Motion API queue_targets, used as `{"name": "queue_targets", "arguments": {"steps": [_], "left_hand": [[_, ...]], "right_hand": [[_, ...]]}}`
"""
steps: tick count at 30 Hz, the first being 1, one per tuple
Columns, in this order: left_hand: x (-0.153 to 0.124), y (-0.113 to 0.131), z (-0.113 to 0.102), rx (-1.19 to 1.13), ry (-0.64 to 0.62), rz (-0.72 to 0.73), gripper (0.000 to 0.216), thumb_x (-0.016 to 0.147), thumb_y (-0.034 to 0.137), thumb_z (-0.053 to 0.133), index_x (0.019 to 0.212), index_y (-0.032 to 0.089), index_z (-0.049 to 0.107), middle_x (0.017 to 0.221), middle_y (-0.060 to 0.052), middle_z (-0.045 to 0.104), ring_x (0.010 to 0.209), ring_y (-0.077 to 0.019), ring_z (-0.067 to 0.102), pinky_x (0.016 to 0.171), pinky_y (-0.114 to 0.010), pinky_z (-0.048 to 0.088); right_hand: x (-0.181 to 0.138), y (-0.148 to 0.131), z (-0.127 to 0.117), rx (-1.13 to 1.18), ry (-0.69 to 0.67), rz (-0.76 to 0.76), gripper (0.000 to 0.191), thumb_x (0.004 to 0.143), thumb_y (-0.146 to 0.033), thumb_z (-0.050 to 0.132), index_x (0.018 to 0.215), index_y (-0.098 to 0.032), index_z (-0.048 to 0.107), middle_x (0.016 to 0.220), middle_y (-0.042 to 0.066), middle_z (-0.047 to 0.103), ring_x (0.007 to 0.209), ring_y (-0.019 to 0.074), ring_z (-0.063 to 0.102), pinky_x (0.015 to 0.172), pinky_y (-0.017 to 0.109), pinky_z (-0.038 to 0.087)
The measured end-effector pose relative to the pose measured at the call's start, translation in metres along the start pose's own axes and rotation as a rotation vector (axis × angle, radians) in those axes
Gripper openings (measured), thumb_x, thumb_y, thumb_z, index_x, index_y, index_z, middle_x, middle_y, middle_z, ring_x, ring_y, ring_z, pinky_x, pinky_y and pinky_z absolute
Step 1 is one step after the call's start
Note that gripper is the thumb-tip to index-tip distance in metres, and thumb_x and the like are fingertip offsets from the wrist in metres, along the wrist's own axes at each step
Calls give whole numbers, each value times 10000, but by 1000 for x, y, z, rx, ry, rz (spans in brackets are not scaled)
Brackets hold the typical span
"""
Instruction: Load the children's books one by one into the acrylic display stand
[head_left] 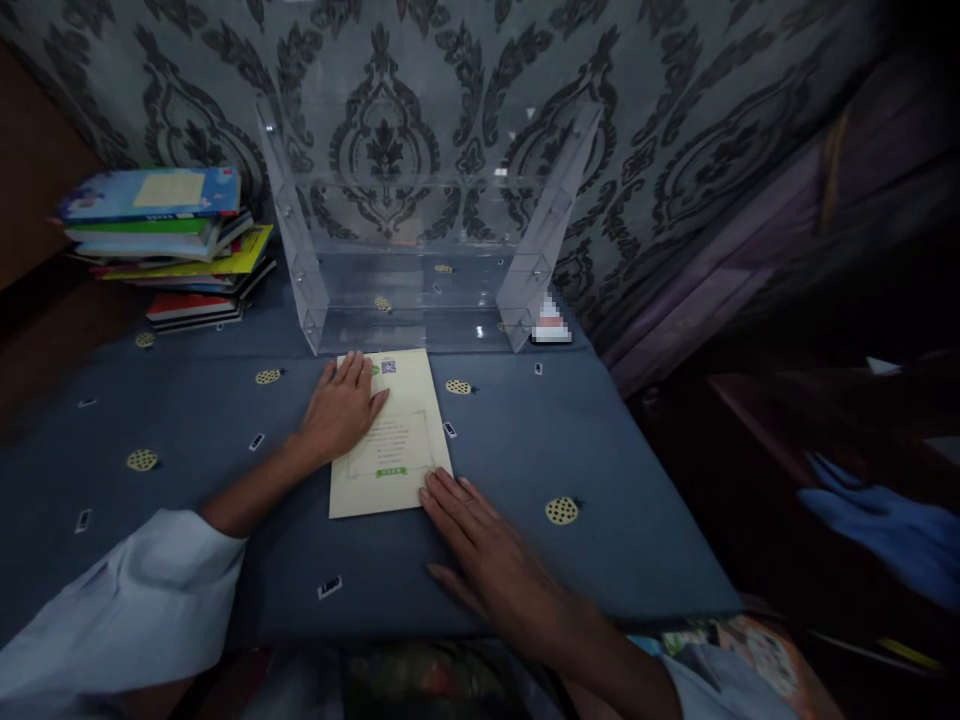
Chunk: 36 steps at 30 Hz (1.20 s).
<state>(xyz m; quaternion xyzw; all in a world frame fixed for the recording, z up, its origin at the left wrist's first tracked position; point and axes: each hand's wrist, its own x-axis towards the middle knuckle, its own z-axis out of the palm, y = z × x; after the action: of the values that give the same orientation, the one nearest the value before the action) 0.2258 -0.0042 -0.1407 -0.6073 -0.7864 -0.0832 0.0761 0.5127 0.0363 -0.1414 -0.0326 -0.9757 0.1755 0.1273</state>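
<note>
A pale cream booklet with green print and a small square code lies flat on the blue tablecloth, its lettering upside down to me. My left hand rests open on its upper left part, fingers stretched toward the far edge. At the lower right corner, my right hand touches the booklet with extended fingertips, the thumb apart. Just beyond the booklet stands a clear acrylic tiered rack, with no books visible on its tiers.
A stack of books sits at the back left of the table. Beside the rack's right foot is a small blurred white object. Patterned wallpaper rises behind. A blue cloth lies off to the right.
</note>
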Motion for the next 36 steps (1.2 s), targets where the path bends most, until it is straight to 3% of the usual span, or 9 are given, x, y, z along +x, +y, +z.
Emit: {"name": "queue_targets", "arguments": {"steps": [4, 8, 15, 22, 31, 36], "left_hand": [[8, -3, 0, -53, -63, 116, 556, 1043, 340, 251, 1487, 57, 428, 1562, -206, 433, 1482, -290, 377, 1210, -483, 308], [20, -7, 0, -111, -126, 232, 564, 1060, 373, 218, 1521, 106, 402, 1604, -146, 387, 1511, -236, 322, 1236, -431, 262], [33, -2, -7, -203, -243, 476, 560, 1084, 419, 177, 1587, 202, 295, 1641, -71, 317, 1544, -203, 228, 1261, -466, 128], [26, 4, -15, -242, -319, 627, 547, 1095, 430, 174, 1600, 237, 257, 1650, -56, 297, 1550, -196, 204, 1260, -466, 37], [2, 12, -21, -266, -294, 730, 500, 1104, 399, 219, 1572, 257, 323, 1626, -18, 356, 1546, -156, 205, 1267, -433, 22], [-16, 17, -20, -238, -268, 674, 515, 1102, 406, 221, 1589, 247, 278, 1622, -28, 363, 1542, -155, 217, 1270, -433, 74]], "right_hand": [[0, -1, -2, 1, -12, 4, 738, 946, -212, 603, 1588, -94, 259, 1580, 178, 423, 1526, 260, 285, 1211, 487, 376], [0, -2, -3, 20, -10, 7, 730, 950, -215, 590, 1592, -109, 258, 1580, 175, 423, 1521, 261, 299, 1205, 491, 385], [1, -1, -4, 30, -31, 7, 656, 975, -226, 554, 1568, -97, 305, 1577, 181, 428, 1520, 266, 299, 1215, 504, 365], [0, -1, -3, 32, -24, 5, 711, 959, -233, 598, 1575, -78, 279, 1582, 193, 416, 1532, 260, 272, 1227, 494, 344], [0, 0, -1, 44, -34, 10, 692, 992, -259, 544, 1593, -111, 235, 1596, 184, 397, 1529, 269, 279, 1221, 518, 354], [0, 0, -1, 35, -31, 10, 703, 982, -254, 558, 1592, -105, 242, 1589, 187, 407, 1525, 275, 290, 1209, 527, 370]]}}
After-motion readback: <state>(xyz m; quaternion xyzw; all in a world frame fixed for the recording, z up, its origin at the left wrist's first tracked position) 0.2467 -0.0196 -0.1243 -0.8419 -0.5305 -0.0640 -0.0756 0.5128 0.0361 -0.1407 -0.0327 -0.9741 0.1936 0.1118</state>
